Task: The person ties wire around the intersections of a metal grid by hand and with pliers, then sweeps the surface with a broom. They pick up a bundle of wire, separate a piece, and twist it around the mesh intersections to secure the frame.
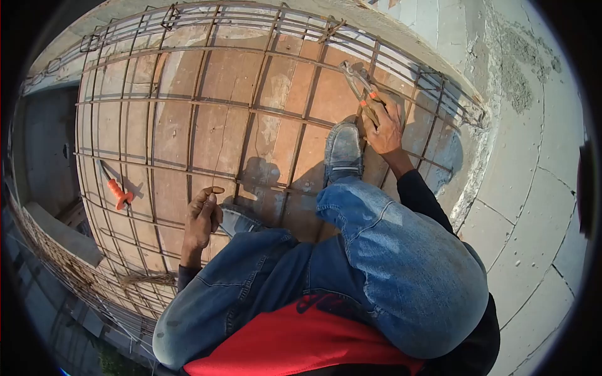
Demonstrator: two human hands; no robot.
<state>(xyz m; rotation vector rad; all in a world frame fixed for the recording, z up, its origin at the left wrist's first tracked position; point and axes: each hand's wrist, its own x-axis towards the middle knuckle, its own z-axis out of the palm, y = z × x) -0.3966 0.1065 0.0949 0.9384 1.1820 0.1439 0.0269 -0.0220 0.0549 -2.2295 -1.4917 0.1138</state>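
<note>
My right hand point(384, 128) is wrapped round the handles of a pair of pincers point(359, 84) with orange bands. Their metal jaws point up and left, over the rebar grid point(254, 109) near its far edge. My left hand point(202, 219) is closed, fingers curled together, low over the grid beside my left shoe point(238, 219). Whatever it pinches is too small to make out; a thin dark line runs upward on the boards just beyond it. My right shoe point(344, 150) stands on the boards among the bars, left of my right hand.
An orange-handled tool point(119, 193) lies at the left among the bars. A bundle of thin wire point(147, 279) rests at lower left. Brown boards point(222, 72) lie beneath the grid. A block wall point(520, 207) borders the right side, and a dark opening point(50, 141) shows at far left.
</note>
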